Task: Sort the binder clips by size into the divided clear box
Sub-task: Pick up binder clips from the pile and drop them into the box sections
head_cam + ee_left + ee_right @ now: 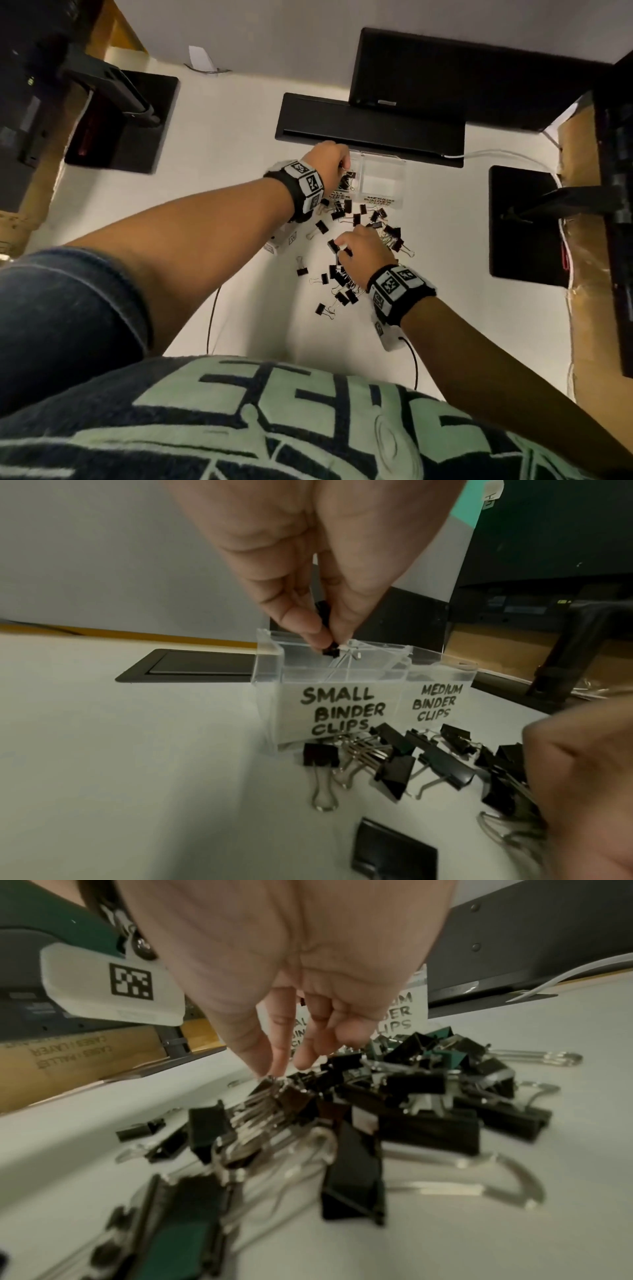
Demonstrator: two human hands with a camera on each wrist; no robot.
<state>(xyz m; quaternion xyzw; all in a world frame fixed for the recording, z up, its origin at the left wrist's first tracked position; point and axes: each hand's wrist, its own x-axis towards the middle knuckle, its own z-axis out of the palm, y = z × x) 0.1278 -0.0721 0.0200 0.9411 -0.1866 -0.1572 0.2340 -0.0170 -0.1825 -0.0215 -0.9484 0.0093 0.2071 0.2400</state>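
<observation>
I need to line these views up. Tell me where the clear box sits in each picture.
Head: clear box upper centre, right of the left hand.
Left wrist: centre, both labels readable, the hand holding a small clip over it.
Right wrist: mostly hidden behind the right hand; only label pieces show.
Shared landmark: the clip pile before the box.

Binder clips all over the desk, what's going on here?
A person is sorting them by size into a divided clear box. The left hand pinches a small clip at the top of the compartment labelled SMALL BINDER CLIPS, not yet released. The right hand reaches into the loose pile on the table, fingertips on a clip; whether it has a grip yet is unclear. The MEDIUM compartment looks empty.
</observation>
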